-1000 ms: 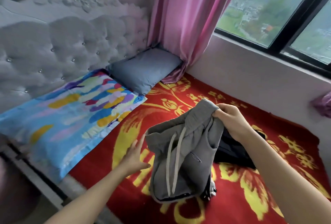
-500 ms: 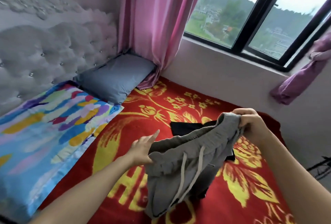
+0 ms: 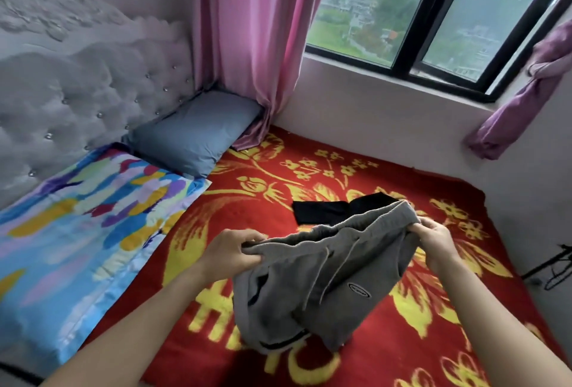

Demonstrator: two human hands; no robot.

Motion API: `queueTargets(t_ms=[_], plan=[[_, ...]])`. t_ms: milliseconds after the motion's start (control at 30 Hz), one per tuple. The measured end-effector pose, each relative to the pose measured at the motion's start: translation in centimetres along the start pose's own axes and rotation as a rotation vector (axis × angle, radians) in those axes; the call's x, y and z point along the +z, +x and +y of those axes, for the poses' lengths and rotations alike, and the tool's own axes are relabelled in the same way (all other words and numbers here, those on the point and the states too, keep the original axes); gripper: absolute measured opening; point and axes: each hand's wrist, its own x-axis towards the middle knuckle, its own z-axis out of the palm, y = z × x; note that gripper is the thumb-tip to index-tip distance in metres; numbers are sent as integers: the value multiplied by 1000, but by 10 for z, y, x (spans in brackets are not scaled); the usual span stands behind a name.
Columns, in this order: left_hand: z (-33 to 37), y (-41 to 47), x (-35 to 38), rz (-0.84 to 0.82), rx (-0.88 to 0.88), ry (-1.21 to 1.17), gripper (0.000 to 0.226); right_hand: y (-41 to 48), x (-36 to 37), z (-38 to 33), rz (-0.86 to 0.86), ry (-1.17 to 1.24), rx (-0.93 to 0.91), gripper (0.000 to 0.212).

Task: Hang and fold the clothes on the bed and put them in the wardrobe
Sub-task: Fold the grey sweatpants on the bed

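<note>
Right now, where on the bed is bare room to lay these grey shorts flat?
Bare blanket lies between the colourful pillow and the left hand, and between the black garment and the window wall. Crowded: behind the shorts, by that garment.

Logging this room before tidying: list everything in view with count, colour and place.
shorts: 1, grey, held over the blanket
garment: 1, black, on the blanket behind the shorts
blanket: 1, red and yellow, spread beneath the shorts
plain pillow: 1, grey-blue, by the headboard
patterned pillow: 1, multicoloured, left
headboard: 1, grey, left
pink curtain: 1, pink, upper middle
tied curtain: 1, purple, right
window: 1, black frame, upper right
left hand: 1, grips the shorts' waistband
right hand: 1, grips the shorts' waistband
</note>
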Motion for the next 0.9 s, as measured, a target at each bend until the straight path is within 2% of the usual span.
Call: queueTargets(t_ms=[67, 133, 233, 433, 667, 833, 900], plan=[[-3, -12, 1, -27, -64, -31, 24, 4, 10, 14, -1, -28, 62, 25], [-11, -25, 3, -22, -145, -21, 27, 9, 26, 26, -60, -84, 132, 26], [-30, -51, 8, -9, -277, 14, 20, 13, 55, 42, -163, -164, 208, 24], [-80, -97, -9, 101, -486, -16, 23, -3, 142, 58, -347, -283, 273, 25], [-150, -109, -72, 273, -593, -127, 20, -2, 275, 11, -479, -504, 118, 22], [-201, -93, -173, 580, -584, -194, 14, 4, 439, -92, -435, -520, -356, 28], [-222, -87, -212, 735, -613, -210, 11, 0, 495, -128, -479, -478, -411, 45]])
